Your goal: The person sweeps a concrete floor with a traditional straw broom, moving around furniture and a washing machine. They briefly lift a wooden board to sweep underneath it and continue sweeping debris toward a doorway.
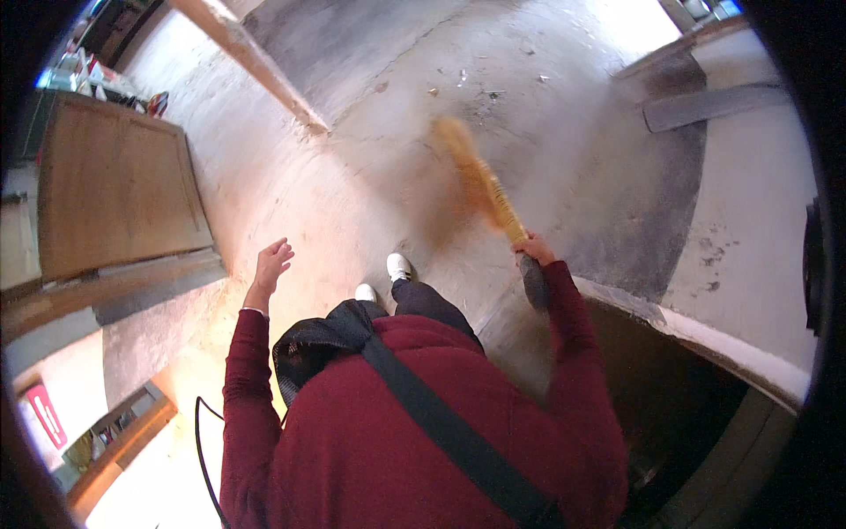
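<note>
My right hand is wrapped round the handle of a short straw hand broom. The dark butt of the handle sticks out below my fist. The yellow-brown bristle end reaches away from me over the concrete floor, its outline smeared by motion; whether it touches the floor I cannot tell. Out to the left, my left hand hangs in the air with nothing in it, fingers loosely stretched. Small scraps of litter are scattered on the floor beyond the bristles.
A wooden post meets the floor ahead and to the left. Nearer on the left is a brown wooden cabinet. A pale wall with a dark lower band stands at the right, a low ledge running beside my right arm. My shoes are on the floor.
</note>
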The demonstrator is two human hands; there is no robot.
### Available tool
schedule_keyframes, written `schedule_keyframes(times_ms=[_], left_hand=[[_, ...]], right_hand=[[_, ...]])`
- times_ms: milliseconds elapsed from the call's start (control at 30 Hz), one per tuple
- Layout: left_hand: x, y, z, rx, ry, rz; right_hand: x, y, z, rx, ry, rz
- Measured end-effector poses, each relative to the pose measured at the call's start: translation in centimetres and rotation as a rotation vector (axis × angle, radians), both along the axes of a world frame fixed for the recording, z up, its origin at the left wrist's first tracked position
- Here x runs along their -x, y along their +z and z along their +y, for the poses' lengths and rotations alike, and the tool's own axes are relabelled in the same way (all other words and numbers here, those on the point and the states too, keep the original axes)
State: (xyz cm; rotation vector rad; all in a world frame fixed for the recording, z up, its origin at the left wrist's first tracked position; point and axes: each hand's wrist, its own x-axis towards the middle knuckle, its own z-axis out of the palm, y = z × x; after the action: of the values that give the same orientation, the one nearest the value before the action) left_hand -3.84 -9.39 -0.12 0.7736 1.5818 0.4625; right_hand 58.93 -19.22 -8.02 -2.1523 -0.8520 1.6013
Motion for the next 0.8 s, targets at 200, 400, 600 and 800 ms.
schedule_keyframes(times_ms=[200,400,600,800], left_hand=[[4.2,0.4,-2.8,-0.045,0.086,0.012],[5.0,-3.2,-8.6,0.035,0.257,-0.027],[11.3,-3.8,-10.0,0.080,0.320,-0.044],[17.4,-4.4,-7.5,0.060,0.380,-0.097]], right_hand=[[7.6,-0.3,1.8,-0.349,-0.371,0.148],[10.3,8.9,3.3,-0.368,-0.307,0.178],[17.9,9.3,2.0,-0.206,-0.087,0.149],[27.3,12.3,3.8,-0.142,0.347,-0.072]])
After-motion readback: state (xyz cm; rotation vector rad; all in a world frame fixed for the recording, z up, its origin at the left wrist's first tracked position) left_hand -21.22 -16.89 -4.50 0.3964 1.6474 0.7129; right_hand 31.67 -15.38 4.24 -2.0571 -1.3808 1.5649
